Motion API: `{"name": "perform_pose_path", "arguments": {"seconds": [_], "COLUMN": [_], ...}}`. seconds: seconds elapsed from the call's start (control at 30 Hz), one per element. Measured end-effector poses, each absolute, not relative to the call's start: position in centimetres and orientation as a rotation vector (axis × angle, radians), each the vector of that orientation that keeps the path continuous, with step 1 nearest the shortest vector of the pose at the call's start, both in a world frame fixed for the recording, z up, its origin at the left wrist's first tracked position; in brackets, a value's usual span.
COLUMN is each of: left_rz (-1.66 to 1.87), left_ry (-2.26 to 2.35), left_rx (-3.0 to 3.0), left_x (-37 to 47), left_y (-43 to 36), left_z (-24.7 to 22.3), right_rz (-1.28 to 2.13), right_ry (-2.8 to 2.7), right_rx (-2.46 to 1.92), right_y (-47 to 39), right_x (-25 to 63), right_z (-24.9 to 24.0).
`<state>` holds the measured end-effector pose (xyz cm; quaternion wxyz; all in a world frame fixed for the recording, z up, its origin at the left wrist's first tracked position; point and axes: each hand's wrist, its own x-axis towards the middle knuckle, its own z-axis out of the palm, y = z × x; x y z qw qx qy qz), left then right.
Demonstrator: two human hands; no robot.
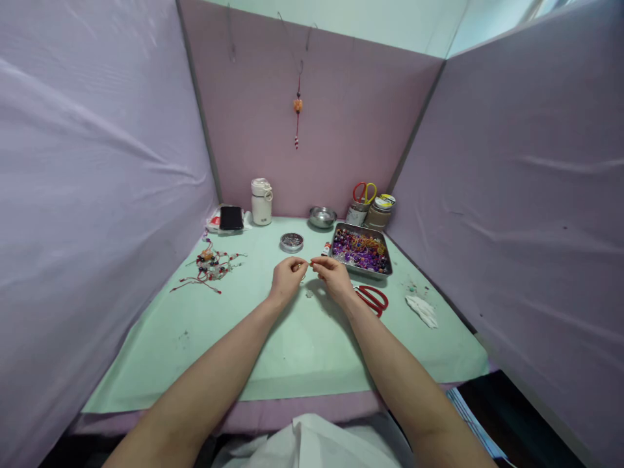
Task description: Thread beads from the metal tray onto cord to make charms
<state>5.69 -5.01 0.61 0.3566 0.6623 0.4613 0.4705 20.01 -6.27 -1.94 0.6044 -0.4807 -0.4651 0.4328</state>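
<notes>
Over the middle of the table, my left hand (287,281) and my right hand (333,275) meet almost tip to tip, thumb and forefinger pinched on each. A tiny reddish piece (311,264) shows between the fingertips, held by my right hand; whether it is a bead or a cord end I cannot tell. What my left fingertips pinch is hidden. Just below the hands a small clear piece (309,294) lies on the cloth. Red-handled scissors (373,299) rest beside my right wrist, their blades partly behind it.
A metal tray of purple beads (361,252) stands right of the hands, a round dish (292,242) and steel bowl (322,217) behind them. Beaded red cords (210,265) lie left. A white bottle (262,203), phone (231,218), jar (380,213) and white glove (422,311) surround these.
</notes>
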Motion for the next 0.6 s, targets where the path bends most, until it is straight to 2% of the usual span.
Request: {"name": "perform_pose_path", "arguments": {"seconds": [0.6], "left_rz": [1.176], "left_ry": [1.195], "left_rx": [1.742], "left_x": [5.67], "left_y": [-4.51], "left_z": [-0.10], "right_rz": [0.992], "right_ry": [-1.073], "right_rx": [-1.110], "right_y": [-6.38], "right_x": [19.83], "right_z": [-1.68]}}
